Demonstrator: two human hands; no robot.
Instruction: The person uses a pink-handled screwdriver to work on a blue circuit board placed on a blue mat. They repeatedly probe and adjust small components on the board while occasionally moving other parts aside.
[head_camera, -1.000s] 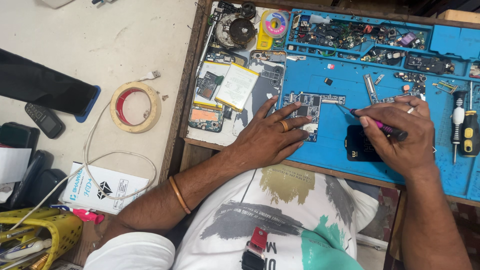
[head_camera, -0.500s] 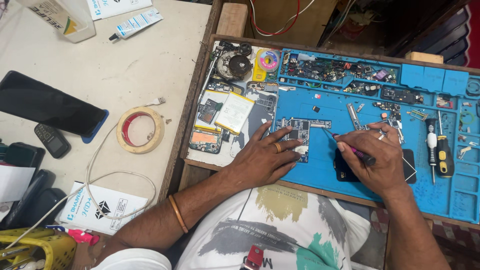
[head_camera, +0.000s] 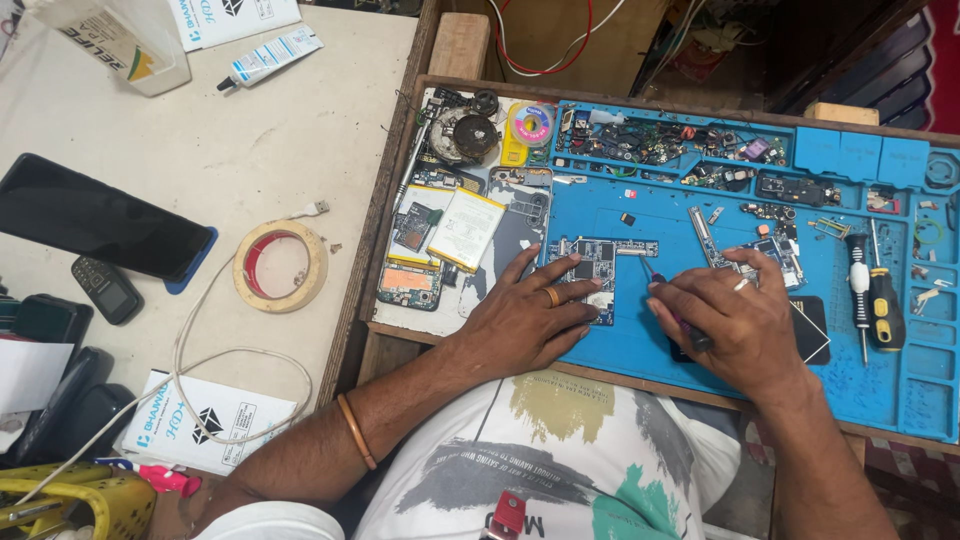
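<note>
My left hand (head_camera: 530, 320) lies flat on a blue work mat (head_camera: 640, 350), its fingers pressing the lower edge of a phone circuit board (head_camera: 595, 262). My right hand (head_camera: 735, 325) grips a thin pink-handled tool (head_camera: 672, 305) like a pen; its tip touches the mat just right of the board. A black phone part (head_camera: 812, 330) lies half under my right hand.
Screwdrivers (head_camera: 872, 300) lie to the right on the mat. Small parts fill the mat's top compartments (head_camera: 690, 145). An opened phone and battery (head_camera: 465, 230) sit left of the board. A tape roll (head_camera: 281, 265), a white cable (head_camera: 215, 330), a dark phone (head_camera: 95, 215) and a glue tube (head_camera: 270, 55) lie on the table.
The view has shifted, so everything sits lower in the picture. My right hand has moved left, bringing the tool tip close to the board. My left hand stays on the board.
</note>
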